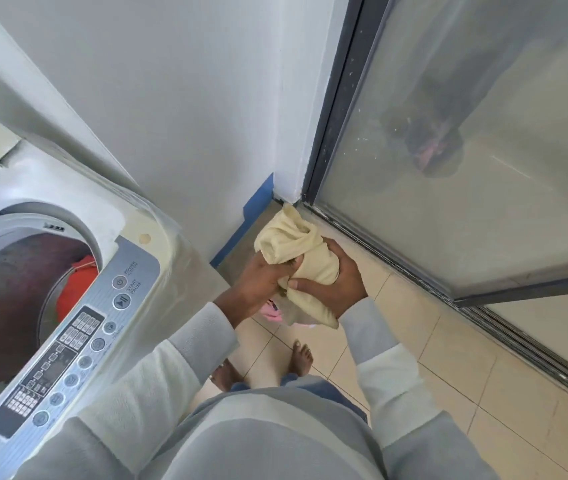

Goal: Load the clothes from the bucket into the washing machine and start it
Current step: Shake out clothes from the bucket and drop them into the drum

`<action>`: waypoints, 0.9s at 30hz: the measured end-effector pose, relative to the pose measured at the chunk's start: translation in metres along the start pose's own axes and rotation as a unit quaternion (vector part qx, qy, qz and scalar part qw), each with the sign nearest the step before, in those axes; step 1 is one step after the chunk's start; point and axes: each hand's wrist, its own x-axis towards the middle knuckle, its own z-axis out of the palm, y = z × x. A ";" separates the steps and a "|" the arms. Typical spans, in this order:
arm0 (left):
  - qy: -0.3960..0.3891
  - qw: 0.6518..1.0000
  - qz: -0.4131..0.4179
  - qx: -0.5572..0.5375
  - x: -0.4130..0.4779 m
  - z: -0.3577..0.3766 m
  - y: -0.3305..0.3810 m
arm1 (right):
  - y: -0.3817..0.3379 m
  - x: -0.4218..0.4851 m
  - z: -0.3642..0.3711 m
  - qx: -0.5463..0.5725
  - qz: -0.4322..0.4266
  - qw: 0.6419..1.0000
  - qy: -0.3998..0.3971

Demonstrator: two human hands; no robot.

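Note:
Both my hands hold a bunched cream-yellow cloth (300,247) in the air to the right of the washing machine (137,233). My left hand (262,282) grips its lower left part; my right hand (334,282) wraps around its right side. The machine's lid is up and its drum opening (26,285) shows a red garment (78,289) inside. The control panel (78,341) with power and start/pause buttons runs along the machine's front edge. Below my hands a bit of pink fabric (272,311) shows; the bucket itself is hidden behind my hands and the cloth.
A white wall (189,98) with a blue skirting strip (258,206) stands behind the machine. A frosted sliding glass door (466,150) on a metal track fills the right. My bare feet (301,356) stand on beige floor tiles (483,393).

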 end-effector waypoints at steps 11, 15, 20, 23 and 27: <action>-0.004 0.784 0.240 0.572 0.008 -0.022 0.015 | -0.029 0.010 -0.001 -0.393 -0.095 0.914 -0.029; 0.089 0.913 0.181 0.356 0.009 -0.026 0.018 | -0.040 -0.002 -0.015 -0.156 -0.098 0.983 -0.020; 0.081 0.968 0.176 0.156 0.002 -0.016 0.016 | -0.029 -0.006 -0.024 -0.015 -0.062 0.998 0.013; 0.059 0.978 0.172 0.100 0.001 0.002 0.005 | -0.016 -0.002 -0.013 0.147 -0.006 0.989 -0.034; 0.050 0.963 0.133 0.230 0.005 0.015 0.012 | -0.004 -0.002 -0.011 0.196 0.026 0.980 0.017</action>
